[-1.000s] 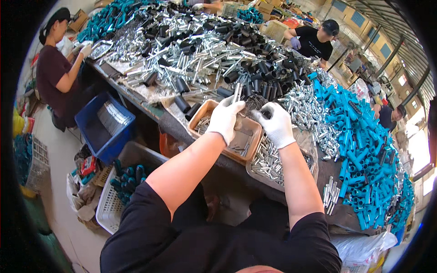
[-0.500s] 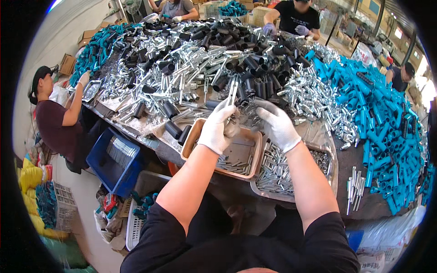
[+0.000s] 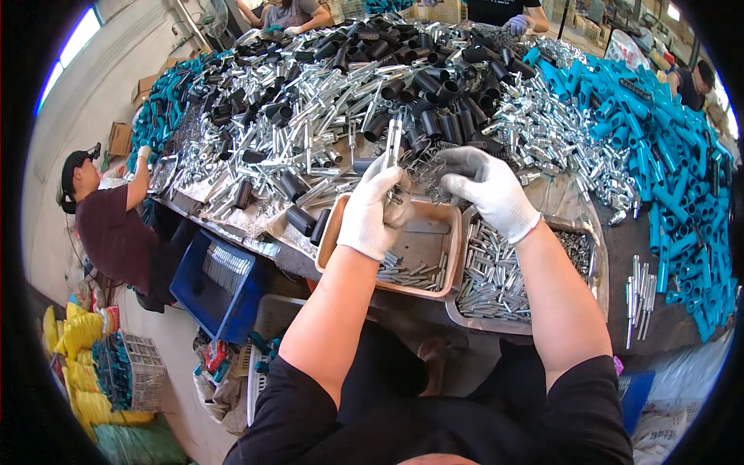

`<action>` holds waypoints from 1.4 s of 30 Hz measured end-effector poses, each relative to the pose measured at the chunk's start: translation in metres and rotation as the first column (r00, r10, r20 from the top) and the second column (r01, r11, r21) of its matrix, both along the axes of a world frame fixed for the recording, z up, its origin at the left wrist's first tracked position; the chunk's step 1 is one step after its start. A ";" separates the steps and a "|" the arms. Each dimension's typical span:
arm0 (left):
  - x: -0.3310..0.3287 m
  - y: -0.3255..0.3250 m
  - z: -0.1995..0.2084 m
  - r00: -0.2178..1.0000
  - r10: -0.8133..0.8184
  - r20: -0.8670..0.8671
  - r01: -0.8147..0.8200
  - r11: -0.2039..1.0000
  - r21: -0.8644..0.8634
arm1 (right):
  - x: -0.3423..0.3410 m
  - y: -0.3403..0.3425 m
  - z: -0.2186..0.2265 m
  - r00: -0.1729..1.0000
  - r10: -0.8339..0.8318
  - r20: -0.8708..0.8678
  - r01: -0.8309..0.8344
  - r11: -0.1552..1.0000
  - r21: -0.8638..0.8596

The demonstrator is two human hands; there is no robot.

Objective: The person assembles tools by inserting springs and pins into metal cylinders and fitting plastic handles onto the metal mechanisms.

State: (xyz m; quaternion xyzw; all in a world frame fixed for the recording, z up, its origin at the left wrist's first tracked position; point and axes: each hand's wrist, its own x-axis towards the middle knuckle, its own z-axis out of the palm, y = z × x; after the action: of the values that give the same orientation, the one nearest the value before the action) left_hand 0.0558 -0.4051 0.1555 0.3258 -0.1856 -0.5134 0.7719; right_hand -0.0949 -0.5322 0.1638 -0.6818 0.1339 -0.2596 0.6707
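My left hand (image 3: 372, 213), in a white glove with greyed fingertips, is closed round a slim silver metal tube (image 3: 394, 143) that stands nearly upright out of the grip. Its lower end is hidden by the fingers. My right hand (image 3: 488, 186), gloved alike, is beside a tangle of thin wire springs (image 3: 426, 177), thumb and forefinger apart. I see nothing held between them, though the other fingertips are partly hidden. Below the hands lie a tan tray (image 3: 331, 232) with some small metal pins and a grey metal tray (image 3: 496, 329) full of similar pins.
Heaped on the table are black tubes (image 3: 430, 124), silver rods (image 3: 310, 116) and teal tubes (image 3: 690, 201). Several silver rods (image 3: 640, 298) lie at the right. A blue crate (image 3: 225, 310) stands at the lower left. A co-worker (image 3: 116, 225) sits at the left; others are behind the heap.
My right hand has drawn a little right, its thumb and forefinger wider apart. My left hand keeps hold of the silver tube, which shows more plainly. The whole view has shifted slightly.
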 end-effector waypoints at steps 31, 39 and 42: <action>0.003 0.002 -0.002 0.992 -0.085 0.094 0.096 0.989 -0.112 | -0.004 0.005 0.004 0.995 0.007 -0.098 0.002 0.995 0.097; -0.002 -0.002 0.000 0.996 -0.020 0.084 0.019 1.000 0.014 | -0.001 0.000 -0.004 0.982 -0.094 0.165 0.152 0.910 -0.386; 0.000 -0.003 -0.004 0.997 -0.030 0.074 0.028 0.999 0.021 | 0.002 0.003 -0.003 0.956 -0.204 0.210 0.287 0.798 -0.531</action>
State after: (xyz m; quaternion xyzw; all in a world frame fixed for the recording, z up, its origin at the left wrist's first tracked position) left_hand 0.0561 -0.4081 0.1513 0.3496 -0.2138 -0.5139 0.7536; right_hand -0.0933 -0.5291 0.1611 -0.8035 0.0921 -0.4199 0.4118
